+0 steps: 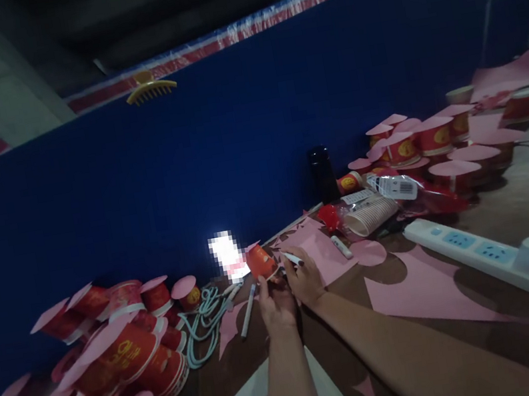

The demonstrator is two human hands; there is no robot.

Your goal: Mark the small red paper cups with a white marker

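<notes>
Near the middle of the table, my left hand [277,305] is closed round a small red paper cup [260,261], which is tilted and has pink paper at its top. Close beside it on the right, my right hand [307,280] grips a white marker pen [293,259]. The dark end of the pen lies near the cup; whether it touches cannot be made out. Left of my hands a pale pen [248,311] lies on the table, by a coiled light-blue cable [206,329]. A blurred bright screen [225,248] stands behind the cup.
Red cups with pink paper discs [137,344] crowd the left; more cups [434,136] stand at the back right. Pink paper scraps [424,289], a stack of paper cups [371,215], a black flask [322,175] and a power strip [486,252] lie rightward. A blue partition [235,142] rises behind.
</notes>
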